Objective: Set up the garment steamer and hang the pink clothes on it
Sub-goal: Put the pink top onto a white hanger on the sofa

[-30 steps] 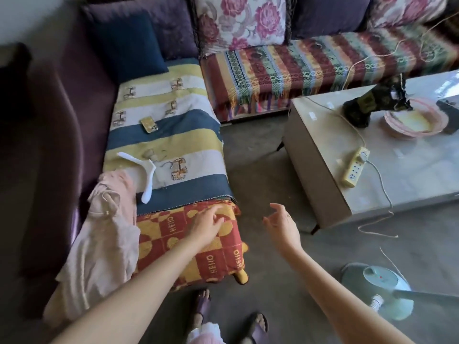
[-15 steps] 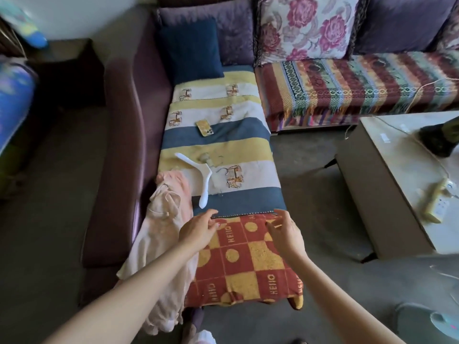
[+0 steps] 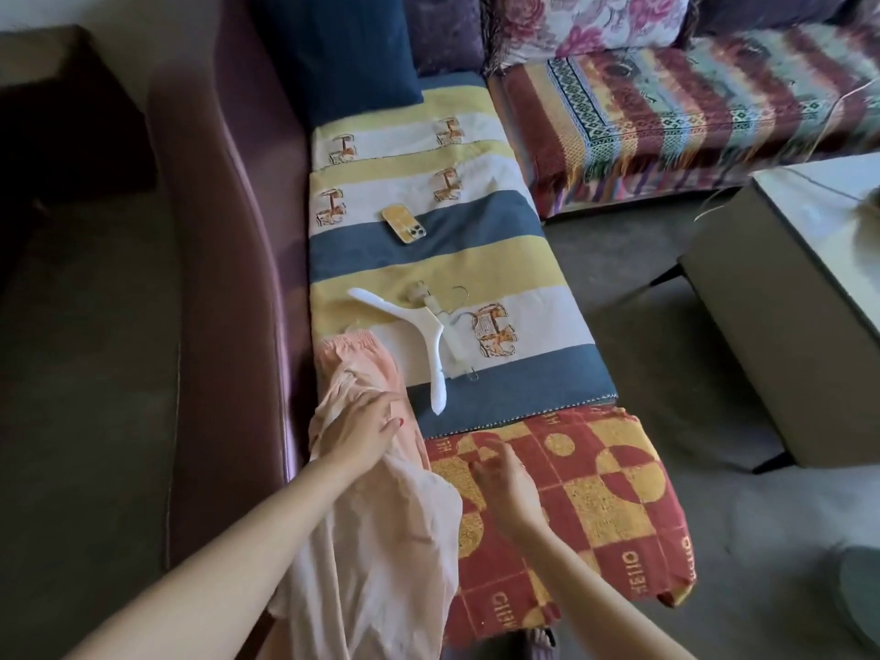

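Crumpled pink clothes point(image 3: 376, 540) under flat left grip point(image 3: 364, 428); right grip point(image 3: 500, 478) loosely curled, empty.

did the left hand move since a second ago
Yes. The left hand went from the red-and-yellow checked cover leftward onto the pink garment.

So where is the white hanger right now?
The white hanger lies on the striped sofa cover, mid-frame in the head view, just beyond the pink clothes under the left hand, nearer than the phone.
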